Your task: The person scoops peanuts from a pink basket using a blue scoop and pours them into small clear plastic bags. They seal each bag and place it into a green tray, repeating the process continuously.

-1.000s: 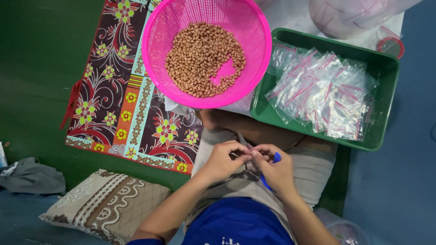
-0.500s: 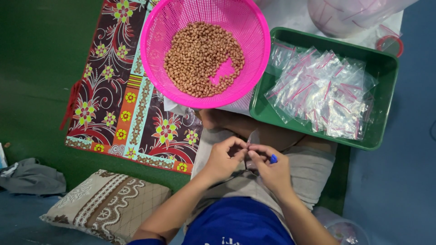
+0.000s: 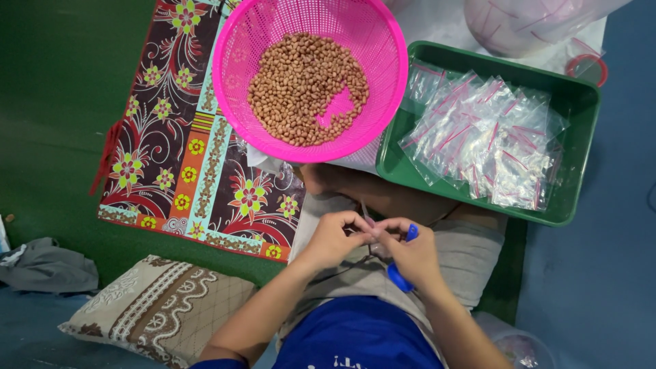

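Over the lap, the left hand (image 3: 333, 238) and right hand (image 3: 410, 254) meet, fingertips pinching a small clear bag (image 3: 367, 217) between them; the right also grips a blue tool (image 3: 402, 273). A patterned cushion (image 3: 160, 311) lies beside the left arm. Farther off sit a pink basket (image 3: 236, 48) of peanuts (image 3: 294, 85) and a green tray (image 3: 581, 109) of clear bags (image 3: 488, 140).

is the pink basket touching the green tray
Cannot tell. In the head view the pink basket overlaps the green tray edge, but it may sit above it; no contact or gap shows.
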